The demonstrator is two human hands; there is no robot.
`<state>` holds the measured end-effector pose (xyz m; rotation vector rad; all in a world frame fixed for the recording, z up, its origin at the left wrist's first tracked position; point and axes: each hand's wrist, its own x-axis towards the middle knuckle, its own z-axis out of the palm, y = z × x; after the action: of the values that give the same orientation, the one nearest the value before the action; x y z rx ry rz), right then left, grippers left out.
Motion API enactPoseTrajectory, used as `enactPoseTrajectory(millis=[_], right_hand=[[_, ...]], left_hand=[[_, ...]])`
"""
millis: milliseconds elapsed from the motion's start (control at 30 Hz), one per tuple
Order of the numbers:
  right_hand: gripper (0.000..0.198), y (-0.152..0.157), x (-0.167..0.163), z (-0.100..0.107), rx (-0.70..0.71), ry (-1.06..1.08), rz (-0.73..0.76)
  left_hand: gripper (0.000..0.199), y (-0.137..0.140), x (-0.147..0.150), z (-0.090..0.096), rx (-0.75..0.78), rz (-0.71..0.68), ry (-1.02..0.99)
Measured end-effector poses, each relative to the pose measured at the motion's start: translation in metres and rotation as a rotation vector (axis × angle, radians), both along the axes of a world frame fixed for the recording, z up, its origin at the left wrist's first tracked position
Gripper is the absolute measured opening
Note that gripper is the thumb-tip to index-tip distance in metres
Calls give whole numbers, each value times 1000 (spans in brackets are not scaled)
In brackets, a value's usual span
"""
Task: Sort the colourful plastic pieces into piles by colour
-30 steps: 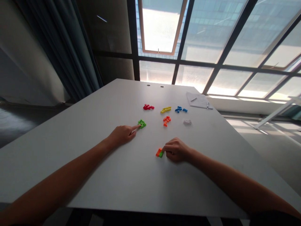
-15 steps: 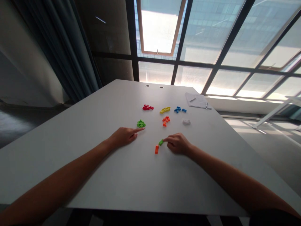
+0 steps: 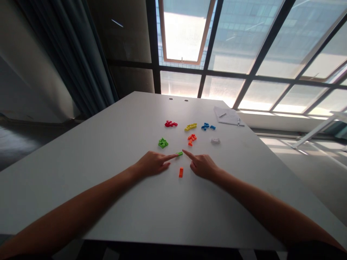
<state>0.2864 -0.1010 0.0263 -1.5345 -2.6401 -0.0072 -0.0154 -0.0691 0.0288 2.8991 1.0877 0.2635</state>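
A single green block (image 3: pixel 180 154) lies flat on the white table (image 3: pixel 151 209) between my two hands. My left hand (image 3: pixel 153 162) points at it, the index fingertip at the block's left end and the thumb apart below. From the other side, my right hand (image 3: pixel 203 166) stretches its index finger to the block's right end, the other fingers curled; whether that tip touches, I cannot tell. Neither hand grasps anything. Nearer to me lies an orange block (image 3: pixel 181 172), apart from both hands. A pile of green blocks (image 3: pixel 163 143) sits beyond my left hand.
Farther back are small groups of red (image 3: pixel 170 124), yellow (image 3: pixel 190 126), blue (image 3: pixel 206 126), orange (image 3: pixel 192 138) and white pieces (image 3: pixel 215 141). Paper sheets (image 3: pixel 229 116) with a pen lie at the far right edge. Tall windows stand behind the table.
The green block has moved away from the orange block, farther up the table, and turned nearly sideways. My left hand has shifted right to it. My right index finger now points farther forward.
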Motion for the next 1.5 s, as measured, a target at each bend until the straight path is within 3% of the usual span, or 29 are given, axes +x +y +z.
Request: enactPoseTrajectory(millis=[67, 233, 333, 533, 700, 900, 1167, 1500], right_hand=[[65, 0, 4, -7, 49, 84, 64], [48, -5, 10, -19, 158, 318, 510], [44, -9, 9, -18, 156, 358, 667], [39, -9, 9, -14, 110, 377, 659], [42, -9, 7, -15, 97, 365, 640], [43, 0, 14, -17, 94, 329, 497], [54, 26, 31, -2, 34, 51, -205], [71, 28, 22, 1, -19, -78, -345]], left_hand=[[54, -1, 3, 1, -11, -2, 13], [54, 0, 2, 1, -27, 35, 15], [54, 2, -1, 0, -15, 74, 19], [46, 9, -11, -5, 0, 201, -50], [40, 11, -13, -7, -4, 170, -77], [38, 12, -15, -8, -46, 170, -93], [40, 14, -15, -8, -77, 169, -107], [42, 13, -14, -4, -108, 170, -110]])
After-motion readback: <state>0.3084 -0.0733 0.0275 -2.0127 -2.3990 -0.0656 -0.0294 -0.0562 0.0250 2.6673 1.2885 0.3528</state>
